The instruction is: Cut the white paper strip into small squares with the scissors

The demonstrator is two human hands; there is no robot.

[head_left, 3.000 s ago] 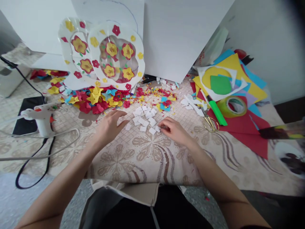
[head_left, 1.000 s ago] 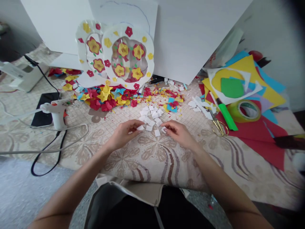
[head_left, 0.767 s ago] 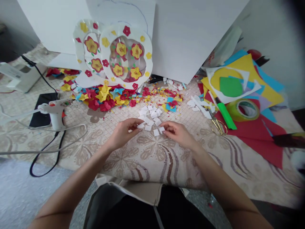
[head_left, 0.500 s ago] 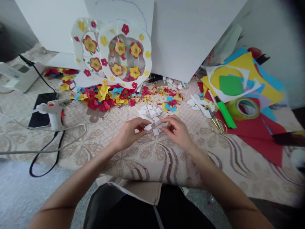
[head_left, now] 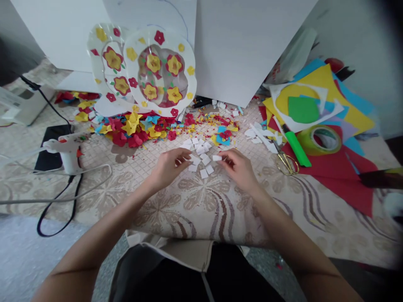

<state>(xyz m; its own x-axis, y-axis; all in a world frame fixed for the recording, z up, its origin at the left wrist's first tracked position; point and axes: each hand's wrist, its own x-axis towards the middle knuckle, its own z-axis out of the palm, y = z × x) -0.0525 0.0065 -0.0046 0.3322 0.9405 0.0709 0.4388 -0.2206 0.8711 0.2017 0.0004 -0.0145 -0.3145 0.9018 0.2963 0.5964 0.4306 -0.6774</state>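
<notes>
My right hand (head_left: 237, 167) pinches a small white paper square (head_left: 217, 158) between thumb and fingertips, just above the table. My left hand (head_left: 170, 165) rests at the left side of the loose squares. Its fingers curl loosely with the thumb apart, and the fingertips come up to the edge of another white square (head_left: 195, 160); no firm grip on it shows. Several more white squares (head_left: 206, 159) lie scattered on the patterned tablecloth between both hands.
Behind stand two flower-decorated plates (head_left: 190, 90) with paper flowers (head_left: 134, 126) and scraps before them. A glue gun (head_left: 69, 157) with cords is at left. Scissors (head_left: 286, 162), a green cutter (head_left: 296, 147), a tape roll (head_left: 324, 139) and coloured paper (head_left: 343, 180) are at right.
My right hand has lifted a white square from the pile and moved slightly up. My left hand has drawn back a little to the left, its fingers looser. The view has shifted slightly.
</notes>
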